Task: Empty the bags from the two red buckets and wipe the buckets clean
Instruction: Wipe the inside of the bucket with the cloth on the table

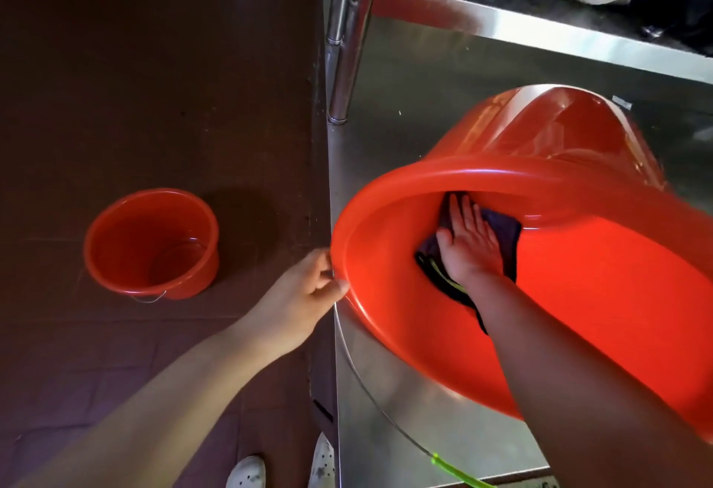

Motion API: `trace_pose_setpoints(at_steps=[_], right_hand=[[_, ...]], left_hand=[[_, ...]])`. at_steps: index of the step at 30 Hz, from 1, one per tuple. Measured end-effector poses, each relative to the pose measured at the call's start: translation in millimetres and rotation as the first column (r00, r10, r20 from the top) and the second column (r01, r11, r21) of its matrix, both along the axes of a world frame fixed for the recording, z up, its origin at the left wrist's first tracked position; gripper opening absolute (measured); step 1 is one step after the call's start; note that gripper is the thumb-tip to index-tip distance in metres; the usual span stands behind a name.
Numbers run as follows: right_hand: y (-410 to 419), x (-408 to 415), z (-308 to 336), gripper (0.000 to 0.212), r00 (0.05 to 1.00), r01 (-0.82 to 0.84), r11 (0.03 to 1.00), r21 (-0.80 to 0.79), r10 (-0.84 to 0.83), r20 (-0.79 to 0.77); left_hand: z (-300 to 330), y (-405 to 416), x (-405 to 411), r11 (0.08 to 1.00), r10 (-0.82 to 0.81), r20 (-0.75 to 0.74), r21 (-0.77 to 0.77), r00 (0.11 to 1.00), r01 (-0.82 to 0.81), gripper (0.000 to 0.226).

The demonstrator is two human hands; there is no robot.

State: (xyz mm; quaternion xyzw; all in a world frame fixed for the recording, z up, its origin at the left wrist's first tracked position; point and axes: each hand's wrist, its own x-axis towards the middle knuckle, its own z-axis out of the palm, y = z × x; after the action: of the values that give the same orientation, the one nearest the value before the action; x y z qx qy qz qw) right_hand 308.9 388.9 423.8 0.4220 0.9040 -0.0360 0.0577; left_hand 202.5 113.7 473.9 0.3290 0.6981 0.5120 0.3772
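A large red bucket (540,256) lies tipped on a steel table (405,109). The left hand (299,294) pinches its rim; the right hand (468,244) presses a dark cloth (501,233) flat inside. Left of it, a smaller bucket (152,242) stands on brown floor (154,63).

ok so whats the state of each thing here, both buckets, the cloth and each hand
big bucket: tipped on its side on the metal table, no bag inside
small bucket: upright on the floor, no bag inside
cloth: pressed flat against the big bucket's inner wall
right hand: fingers straight, pressing on the cloth
left hand: pinching the big bucket's rim
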Motion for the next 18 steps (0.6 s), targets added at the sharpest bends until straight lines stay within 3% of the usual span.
trace_pose_setpoints(at_steps=[6, 13, 18], right_hand=[[-53, 0, 3, 0.063, 0.997, 0.043, 0.999, -0.014, -0.044, -0.058], [-164, 33, 9, 0.076, 0.942, -0.185, 0.98, -0.066, 0.158, -0.297], [-136, 27, 12, 0.074, 0.921, -0.258, 0.964, -0.063, 0.226, -0.319]], left_hand=[[-29, 8, 19, 0.999, 0.022, 0.002, -0.026, 1.0, -0.022, 0.018], [-24, 12, 20, 0.993, 0.119, -0.06, 0.034, 0.991, -0.117, 0.029], [-2, 9, 5, 0.989, 0.147, -0.181, 0.064, 0.973, -0.137, 0.013]])
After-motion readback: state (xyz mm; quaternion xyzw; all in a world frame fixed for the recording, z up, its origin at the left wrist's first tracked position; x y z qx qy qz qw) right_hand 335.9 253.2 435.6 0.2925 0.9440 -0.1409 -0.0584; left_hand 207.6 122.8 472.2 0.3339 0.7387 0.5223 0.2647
